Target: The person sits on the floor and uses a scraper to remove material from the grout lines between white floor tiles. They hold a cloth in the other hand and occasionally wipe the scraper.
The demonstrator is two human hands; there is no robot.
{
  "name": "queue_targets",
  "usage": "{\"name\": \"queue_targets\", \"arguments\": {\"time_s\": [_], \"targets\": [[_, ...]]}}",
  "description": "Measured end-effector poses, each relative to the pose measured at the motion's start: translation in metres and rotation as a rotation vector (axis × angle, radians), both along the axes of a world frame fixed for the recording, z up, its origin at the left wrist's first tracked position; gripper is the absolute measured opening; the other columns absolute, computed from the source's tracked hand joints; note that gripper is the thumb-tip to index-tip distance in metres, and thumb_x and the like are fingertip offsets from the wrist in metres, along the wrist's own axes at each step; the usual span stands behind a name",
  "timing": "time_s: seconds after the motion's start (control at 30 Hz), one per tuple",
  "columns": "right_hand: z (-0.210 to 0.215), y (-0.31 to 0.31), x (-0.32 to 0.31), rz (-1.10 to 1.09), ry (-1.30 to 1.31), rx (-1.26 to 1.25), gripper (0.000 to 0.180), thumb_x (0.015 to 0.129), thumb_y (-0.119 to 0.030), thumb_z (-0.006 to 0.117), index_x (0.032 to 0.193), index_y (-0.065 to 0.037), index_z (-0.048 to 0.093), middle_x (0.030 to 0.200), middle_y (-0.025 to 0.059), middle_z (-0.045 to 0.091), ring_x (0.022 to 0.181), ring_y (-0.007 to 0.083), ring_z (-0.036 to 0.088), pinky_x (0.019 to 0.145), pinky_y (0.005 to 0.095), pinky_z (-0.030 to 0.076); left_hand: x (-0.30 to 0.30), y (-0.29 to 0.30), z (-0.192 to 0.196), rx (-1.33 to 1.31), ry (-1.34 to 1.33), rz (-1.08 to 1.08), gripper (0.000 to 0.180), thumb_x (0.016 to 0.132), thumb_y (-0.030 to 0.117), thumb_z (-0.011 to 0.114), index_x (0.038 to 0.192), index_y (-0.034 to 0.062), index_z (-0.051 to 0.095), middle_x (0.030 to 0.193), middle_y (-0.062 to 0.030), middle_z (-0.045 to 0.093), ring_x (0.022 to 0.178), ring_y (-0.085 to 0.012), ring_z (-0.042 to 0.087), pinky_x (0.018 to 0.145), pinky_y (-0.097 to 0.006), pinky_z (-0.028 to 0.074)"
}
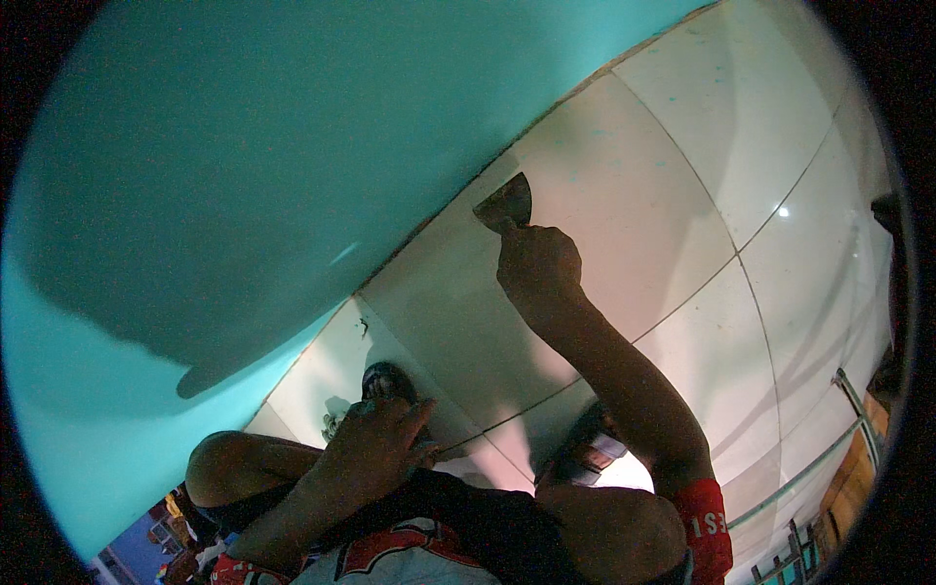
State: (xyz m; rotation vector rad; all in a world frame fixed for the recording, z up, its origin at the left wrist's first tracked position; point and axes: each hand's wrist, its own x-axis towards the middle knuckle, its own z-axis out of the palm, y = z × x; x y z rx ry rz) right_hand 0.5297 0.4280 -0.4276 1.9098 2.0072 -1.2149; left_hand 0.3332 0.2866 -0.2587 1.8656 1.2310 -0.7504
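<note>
head view, right hand (536, 268): fingers closing around a scraper (507, 205), its blade pressing the tiled floor (682, 195) beside the teal wall (244, 146).
head view, left hand (375, 444): resting on a knee, fingers curling loosely, holding nothing visible.
around: sandalled feet (390, 382) lying between.

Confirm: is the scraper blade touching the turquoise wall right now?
No. The right hand holds the scraper with its blade on the white floor tile, just short of the turquoise wall.
</note>
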Motion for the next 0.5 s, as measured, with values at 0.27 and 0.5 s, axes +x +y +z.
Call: {"name": "queue_targets", "arguments": {"time_s": [0.27, 0.5], "targets": [[0.0009, 0.0019, -0.0057, -0.027, 0.066, 0.058, 0.019, 0.092, -0.013, 0.054, 0.098, 0.001, 0.066, 0.076, 0.0139, 0.069, 0.073, 0.0276, 0.071, 0.063, 0.043, 0.058, 0.0023, -0.0028, 0.0019, -0.019, 0.048, 0.0, 0.058, 0.094, 0.038, 0.06, 0.14, 0.0039, 0.045, 0.116, -0.0247, 0.057, 0.102, -0.0395, 0.063, 0.085, -0.052, 0.053], [0.0056, 0.004, -0.0034, 0.084, 0.015, 0.064, 0.018, 0.09, -0.013, 0.057, 0.097, 0.0, 0.067, 0.076, 0.0145, 0.069, 0.073, 0.0285, 0.071, 0.063, 0.0436, 0.058, 0.0026, -0.0058, -0.0002, 0.002, 0.044, 0.001, 0.056, 0.095, 0.037, 0.058, 0.139, 0.0042, 0.046, 0.116, -0.0253, 0.057, 0.106, -0.0403, 0.061, 0.087, -0.052, 0.052]]}}
